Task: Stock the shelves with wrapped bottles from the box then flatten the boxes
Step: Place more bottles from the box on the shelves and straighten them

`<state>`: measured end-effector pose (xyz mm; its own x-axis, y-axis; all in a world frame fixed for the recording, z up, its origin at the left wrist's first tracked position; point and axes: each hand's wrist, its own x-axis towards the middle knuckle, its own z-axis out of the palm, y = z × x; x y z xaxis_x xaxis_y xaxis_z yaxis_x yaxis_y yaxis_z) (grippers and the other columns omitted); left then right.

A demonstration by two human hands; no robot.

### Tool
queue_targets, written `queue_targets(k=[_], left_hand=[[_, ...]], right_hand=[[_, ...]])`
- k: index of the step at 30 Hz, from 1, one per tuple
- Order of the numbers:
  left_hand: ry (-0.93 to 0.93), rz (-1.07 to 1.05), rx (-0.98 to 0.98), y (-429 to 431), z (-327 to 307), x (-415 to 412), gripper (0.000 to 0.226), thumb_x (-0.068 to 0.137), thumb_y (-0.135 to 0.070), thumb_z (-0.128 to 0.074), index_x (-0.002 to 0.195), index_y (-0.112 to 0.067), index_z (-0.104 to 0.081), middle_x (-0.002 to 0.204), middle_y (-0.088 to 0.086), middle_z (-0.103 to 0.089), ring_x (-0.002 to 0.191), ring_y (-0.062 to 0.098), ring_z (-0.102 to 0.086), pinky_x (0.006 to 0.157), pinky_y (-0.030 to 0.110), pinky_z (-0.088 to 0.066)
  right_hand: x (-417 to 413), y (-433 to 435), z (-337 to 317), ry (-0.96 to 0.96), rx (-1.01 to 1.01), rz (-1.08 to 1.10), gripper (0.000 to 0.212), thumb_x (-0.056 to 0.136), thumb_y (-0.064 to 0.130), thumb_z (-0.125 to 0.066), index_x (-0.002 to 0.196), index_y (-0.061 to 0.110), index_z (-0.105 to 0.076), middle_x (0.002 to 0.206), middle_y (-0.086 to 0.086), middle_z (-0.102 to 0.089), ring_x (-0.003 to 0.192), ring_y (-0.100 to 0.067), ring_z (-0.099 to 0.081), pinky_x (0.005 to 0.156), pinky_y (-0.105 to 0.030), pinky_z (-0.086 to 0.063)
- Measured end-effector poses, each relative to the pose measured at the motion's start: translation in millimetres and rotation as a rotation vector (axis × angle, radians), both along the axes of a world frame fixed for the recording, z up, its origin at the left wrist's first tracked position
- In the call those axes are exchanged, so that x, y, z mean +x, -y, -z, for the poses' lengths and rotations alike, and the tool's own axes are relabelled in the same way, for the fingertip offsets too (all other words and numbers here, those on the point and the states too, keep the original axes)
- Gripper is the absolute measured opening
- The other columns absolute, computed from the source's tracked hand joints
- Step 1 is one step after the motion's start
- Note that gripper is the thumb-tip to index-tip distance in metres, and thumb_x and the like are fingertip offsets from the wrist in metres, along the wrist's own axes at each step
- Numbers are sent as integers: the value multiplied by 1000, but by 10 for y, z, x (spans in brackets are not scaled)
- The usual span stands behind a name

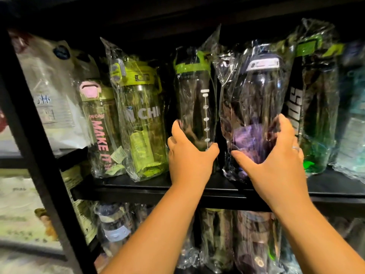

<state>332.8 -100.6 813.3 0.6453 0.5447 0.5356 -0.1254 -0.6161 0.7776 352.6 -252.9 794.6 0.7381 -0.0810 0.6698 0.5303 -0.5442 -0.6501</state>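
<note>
Head view puts the stocking step in hand: both hands are up at the black shelf (177, 186) across the middle of the frame. The left hand (189, 155) is clamped round the base of a dark bottle with a green lid (194, 99), the right hand (276, 155) round a purple-tinted wrapped bottle with a white cap (256, 107); the hands are apart, one bottle each. Both bottles look seated upright on the shelf, so my judgement is that the next move is to nudge them back into line and let go (no box in sight). Readable print: "MAKE IT" in pink on the pink-lidded bottle (98, 123) at left centre, and "N CHI" on the lime-lidded bottle (142, 115) beside it. Other lettering is too blurred.
</note>
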Motion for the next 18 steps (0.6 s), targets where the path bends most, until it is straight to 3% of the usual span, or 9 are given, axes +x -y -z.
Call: queue_targets(k=[6,14,18], left_hand=[[13,-29,23,-48,51,-161,106,79,-46,-79,156,-29,-10,152,0,-35,133,22,-43,92,25,-33],[5,-52,70,-10,109,-252,105,85,-51,-72,159,-30,0,160,1,-27,139,25,-39,88,27,-31],[135,-13,124,21,245,-376,100,85,-40,-74,158,-26,-7,162,2,-21,145,20,-29,105,29,-29]], right_hand=[[42,-16,4,5,-2,-50,109,72,49,-81,153,32,-9,148,-11,-43,134,-35,-40,102,-48,-42],[23,-70,-33,-4,-30,-74,113,74,56,-77,156,28,-5,155,-7,-29,140,-28,-32,107,-41,-37],[-102,5,2,-11,5,-86,115,72,63,-73,157,27,-4,159,-1,-19,145,-24,-23,112,-40,-32]])
